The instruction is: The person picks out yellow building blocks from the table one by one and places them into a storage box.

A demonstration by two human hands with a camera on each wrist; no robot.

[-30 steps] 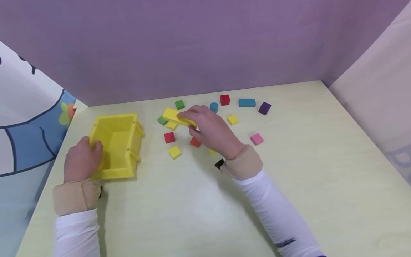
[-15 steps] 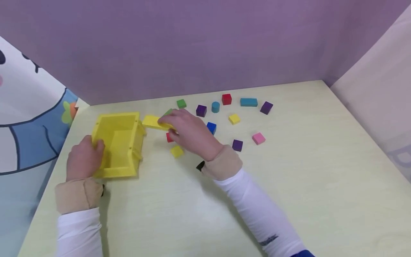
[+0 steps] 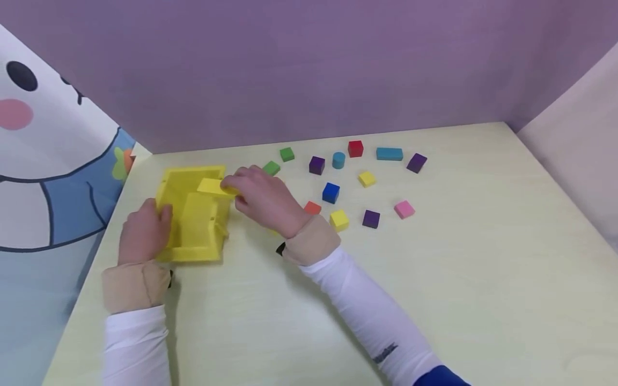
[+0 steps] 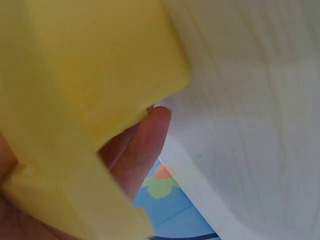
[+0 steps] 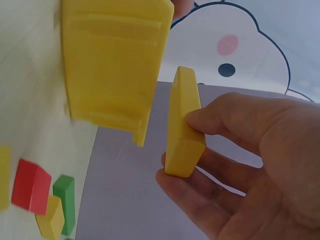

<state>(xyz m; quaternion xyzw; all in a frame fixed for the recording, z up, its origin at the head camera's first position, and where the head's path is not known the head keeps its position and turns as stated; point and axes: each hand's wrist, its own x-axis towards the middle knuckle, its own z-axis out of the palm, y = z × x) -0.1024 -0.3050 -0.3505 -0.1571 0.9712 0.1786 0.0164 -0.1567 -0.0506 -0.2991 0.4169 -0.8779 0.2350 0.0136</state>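
Pale tabletop [image 3: 241, 321], with the left hand [image 3: 145, 231] at centre left gripping a yellow plastic bin [image 3: 195, 254] and the right hand [image 3: 265, 200] pinching a yellow rectangular block [image 3: 210, 186] above the bin's upper right, apparently a placing step calling next for lowering and release

head view looks down; close wrist views seemingly share bin [image 3: 194, 254]

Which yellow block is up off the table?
The long yellow block, pinched in the right hand. The other yellow blocks are shorter and lie on the table.
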